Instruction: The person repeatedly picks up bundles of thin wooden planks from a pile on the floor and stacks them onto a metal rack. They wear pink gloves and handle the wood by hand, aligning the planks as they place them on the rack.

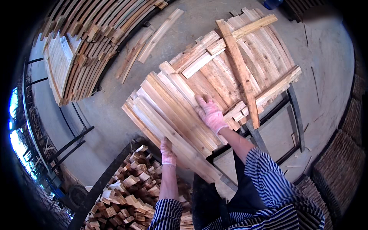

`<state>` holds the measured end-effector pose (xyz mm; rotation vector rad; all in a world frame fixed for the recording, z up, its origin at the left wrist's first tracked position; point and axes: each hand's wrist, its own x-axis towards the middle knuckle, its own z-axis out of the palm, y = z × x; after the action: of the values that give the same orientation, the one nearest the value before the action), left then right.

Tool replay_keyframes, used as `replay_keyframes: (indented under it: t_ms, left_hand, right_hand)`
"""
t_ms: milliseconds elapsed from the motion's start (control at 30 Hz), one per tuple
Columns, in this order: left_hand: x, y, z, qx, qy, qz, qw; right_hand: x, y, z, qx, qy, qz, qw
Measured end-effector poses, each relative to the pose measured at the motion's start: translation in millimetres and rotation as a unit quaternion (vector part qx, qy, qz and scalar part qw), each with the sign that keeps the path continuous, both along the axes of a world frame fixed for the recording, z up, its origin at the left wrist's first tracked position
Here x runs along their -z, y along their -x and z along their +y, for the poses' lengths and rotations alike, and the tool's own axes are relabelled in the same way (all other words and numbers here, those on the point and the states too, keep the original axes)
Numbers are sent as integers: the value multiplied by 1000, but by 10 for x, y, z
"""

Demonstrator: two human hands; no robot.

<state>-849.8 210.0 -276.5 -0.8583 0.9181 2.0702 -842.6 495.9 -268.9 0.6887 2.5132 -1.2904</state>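
Observation:
A long pale plank (180,140) slants across the near left end of a layer of wooden boards (168,100). My left hand (168,152), in a pinkish work glove, is closed on this plank's near edge; part of its fingers is hidden by the wood. My right hand (211,114), in a matching glove, lies on the boards near the middle of the stack with its fingers apart. To its right, a narrow brown batten (241,73) crosses the stack at an angle, over another batten (256,28) at the far end.
Below left, a bin heaped with short wood blocks (126,201) has a dark metal rim (100,183). Stacked slatted panels (86,57) stand at far left. Loose planks (161,35) lie on the floor. The boards rest on a black metal frame (295,115). Wood stacks (339,165) line the right.

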Motion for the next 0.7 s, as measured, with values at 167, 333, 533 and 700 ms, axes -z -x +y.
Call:
replay_keyframes:
  t_ms: [167,333,533,700]
  left_hand:
    - [240,87,0,-7,179,-9,984]
    - [275,133,36,17,113,-37,993]
    - [182,145,20,27,96,-36,994]
    - [-219,147,512,44,161,-50,985]
  right_hand:
    - [181,-95,-225,-49,-7,-15,999]
    - [15,-256,-497,-143,-98,-80,982]
    - [-433,-187,-619,-171,-104,13,980]
    - [-837,-295,-665,-38,253,-103,961]
